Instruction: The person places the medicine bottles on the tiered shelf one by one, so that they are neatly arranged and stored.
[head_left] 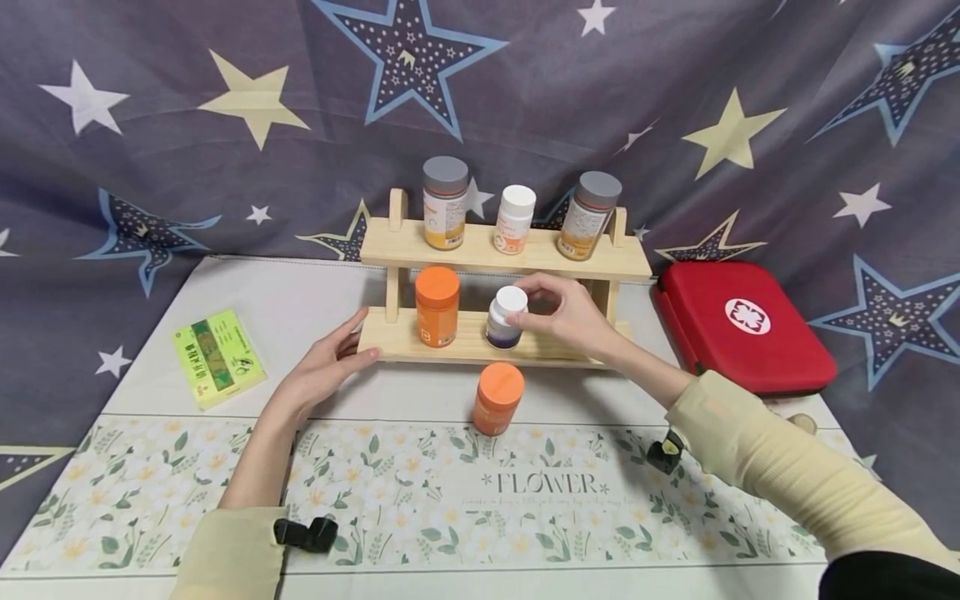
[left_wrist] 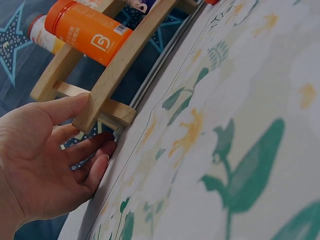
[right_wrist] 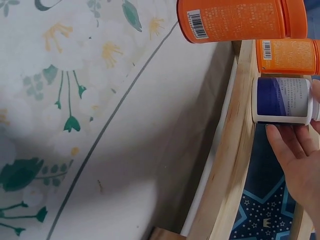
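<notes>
My right hand [head_left: 566,312] holds a small white pill bottle [head_left: 506,317] with a dark blue lower label between thumb and fingers. The bottle stands upright at the lower tier of a two-tier wooden rack [head_left: 390,337]. In the right wrist view, the bottle's blue and white label [right_wrist: 280,100] shows, with fingers beneath it. An orange bottle [head_left: 437,308] stands beside it, on its left. At the rack's left end is my left hand [head_left: 322,371]. In the left wrist view its thumb [left_wrist: 70,106] presses the front rail's end, other fingers curl behind and below.
On the upper tier stand two grey-capped bottles [head_left: 446,204] [head_left: 590,217] and a white-capped one [head_left: 515,221]. Another orange bottle [head_left: 498,400] stands in front of the rack. A green and yellow box [head_left: 219,358] lies left; a red first-aid case [head_left: 742,329] lies right. A star-patterned cloth [head_left: 247,183] hangs behind.
</notes>
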